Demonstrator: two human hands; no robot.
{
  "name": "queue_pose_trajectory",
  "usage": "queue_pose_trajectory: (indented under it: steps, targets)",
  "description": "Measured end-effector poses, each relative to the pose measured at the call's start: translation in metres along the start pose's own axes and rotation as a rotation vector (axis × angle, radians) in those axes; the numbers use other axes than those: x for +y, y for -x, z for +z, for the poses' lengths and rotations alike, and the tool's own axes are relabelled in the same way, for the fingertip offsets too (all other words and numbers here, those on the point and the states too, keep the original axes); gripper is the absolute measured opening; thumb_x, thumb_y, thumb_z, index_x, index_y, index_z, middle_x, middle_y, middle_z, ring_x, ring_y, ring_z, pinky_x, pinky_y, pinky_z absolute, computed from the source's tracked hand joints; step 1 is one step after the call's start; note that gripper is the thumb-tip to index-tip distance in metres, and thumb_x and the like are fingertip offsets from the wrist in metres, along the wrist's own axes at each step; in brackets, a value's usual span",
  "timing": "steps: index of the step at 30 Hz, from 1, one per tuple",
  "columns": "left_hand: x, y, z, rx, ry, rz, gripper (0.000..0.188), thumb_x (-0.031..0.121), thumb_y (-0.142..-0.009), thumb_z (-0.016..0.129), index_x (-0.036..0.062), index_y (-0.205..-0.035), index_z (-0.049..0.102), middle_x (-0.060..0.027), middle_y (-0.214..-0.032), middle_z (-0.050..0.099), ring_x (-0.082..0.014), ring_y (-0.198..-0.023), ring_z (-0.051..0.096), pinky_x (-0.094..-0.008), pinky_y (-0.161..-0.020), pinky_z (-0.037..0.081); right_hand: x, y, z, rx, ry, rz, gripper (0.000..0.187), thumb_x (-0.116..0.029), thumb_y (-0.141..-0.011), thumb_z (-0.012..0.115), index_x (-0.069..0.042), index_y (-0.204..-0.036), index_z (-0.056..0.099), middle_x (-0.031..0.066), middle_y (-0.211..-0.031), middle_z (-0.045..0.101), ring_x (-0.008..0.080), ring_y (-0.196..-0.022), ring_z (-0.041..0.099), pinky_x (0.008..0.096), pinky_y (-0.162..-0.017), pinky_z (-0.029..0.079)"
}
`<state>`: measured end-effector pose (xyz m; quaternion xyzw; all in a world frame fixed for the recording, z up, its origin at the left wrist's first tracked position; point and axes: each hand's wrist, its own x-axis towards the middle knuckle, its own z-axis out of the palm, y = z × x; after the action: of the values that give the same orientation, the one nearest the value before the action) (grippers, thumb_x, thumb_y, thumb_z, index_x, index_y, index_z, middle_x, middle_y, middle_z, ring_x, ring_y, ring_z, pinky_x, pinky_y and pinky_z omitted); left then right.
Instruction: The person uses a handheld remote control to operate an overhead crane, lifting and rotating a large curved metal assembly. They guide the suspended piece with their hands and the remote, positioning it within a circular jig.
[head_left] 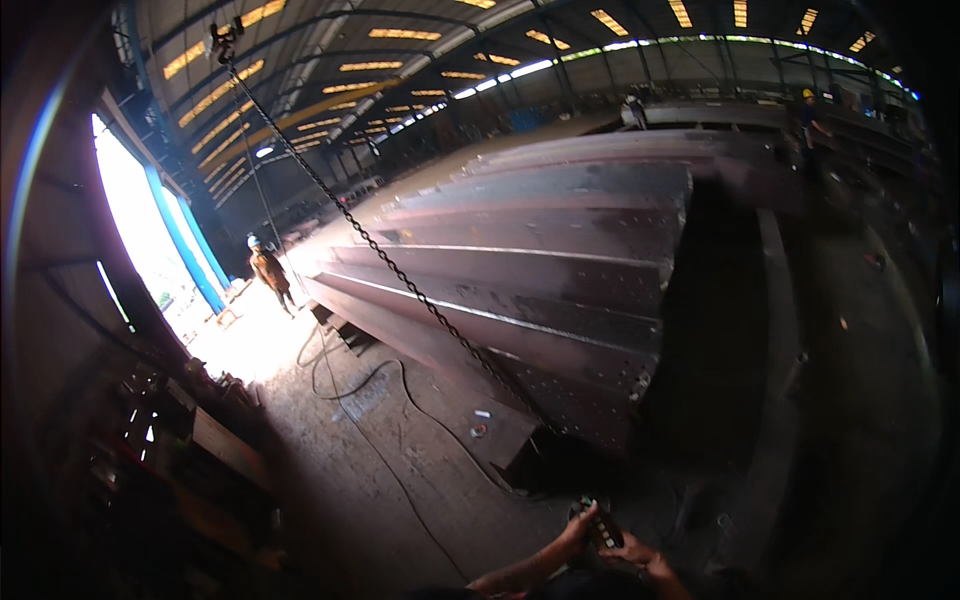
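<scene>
Left hand [578, 528] and right hand [636, 551] closed round button controller [604, 531], near lower edge. Beyond, hose [407, 392] loops on floor [330, 450]: trip risk. Slanting chain [400, 275] reaches steel beams [570, 274], lower attachment too dark to tell; mistaken press could jerk beams toward person [268, 272] near far end.

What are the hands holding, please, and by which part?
A dark, oblong handset: left hand on its left side, right hand on its near end.
</scene>
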<state>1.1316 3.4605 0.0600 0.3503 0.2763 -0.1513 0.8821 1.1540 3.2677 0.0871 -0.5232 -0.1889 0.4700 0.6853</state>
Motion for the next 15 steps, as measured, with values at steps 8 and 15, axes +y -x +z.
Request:
queue_pose_trajectory:
  steps: [8,15]
  targets:
    - [0.003,0.019,0.022,-0.051,0.072,-0.018,0.047,0.052,-0.087,0.062,0.0092,-0.103,0.056,-0.0098,-0.09,0.061,-0.0266,-0.082,0.063,-0.0442,-0.075,0.054,0.023,-0.005,-0.011,-0.032,0.144,-0.082,0.069,-0.02,-0.082,0.075,-0.005,-0.137,0.036,0.0025,-0.107,0.055,0.0105,-0.091,0.054,0.0259,-0.076,0.048]
    - [-0.007,0.009,0.011,-0.029,0.08,0.044,0.042,0.048,-0.087,0.063,0.0099,-0.102,0.055,-0.0106,-0.092,0.061,-0.028,-0.086,0.062,-0.0462,-0.08,0.052,0.0,0.007,0.002,-0.069,0.046,0.003,0.077,-0.02,-0.087,0.07,-0.007,-0.146,0.022,0.0039,-0.114,0.052,0.0116,-0.1,0.052,0.0268,-0.086,0.045]
